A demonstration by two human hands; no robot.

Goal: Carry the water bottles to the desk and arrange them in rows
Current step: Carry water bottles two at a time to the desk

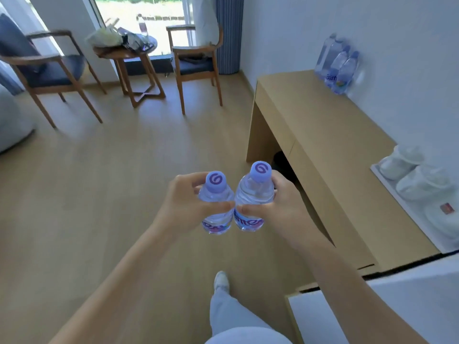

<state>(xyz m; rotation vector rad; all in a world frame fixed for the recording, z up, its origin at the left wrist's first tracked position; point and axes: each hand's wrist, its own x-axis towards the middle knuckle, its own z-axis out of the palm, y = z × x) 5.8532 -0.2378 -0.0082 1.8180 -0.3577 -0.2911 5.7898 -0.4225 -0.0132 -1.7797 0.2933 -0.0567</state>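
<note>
I hold two clear water bottles with purple caps upright in front of me, side by side and touching. My left hand [182, 203] grips the left bottle [215, 206] and my right hand [275, 207] grips the right bottle [252, 198]. Both are over the wooden floor, left of the light wooden desk [323, 135]. At the desk's far end, against the white wall, several more of the same bottles [339, 67] stand in a row.
A white tray [387, 187] with white cups lies on the desk's near end. Two wooden armchairs [196, 63] and a small round table [131, 55] with bags and a bottle stand by the window. My foot [221, 280] is on the floor.
</note>
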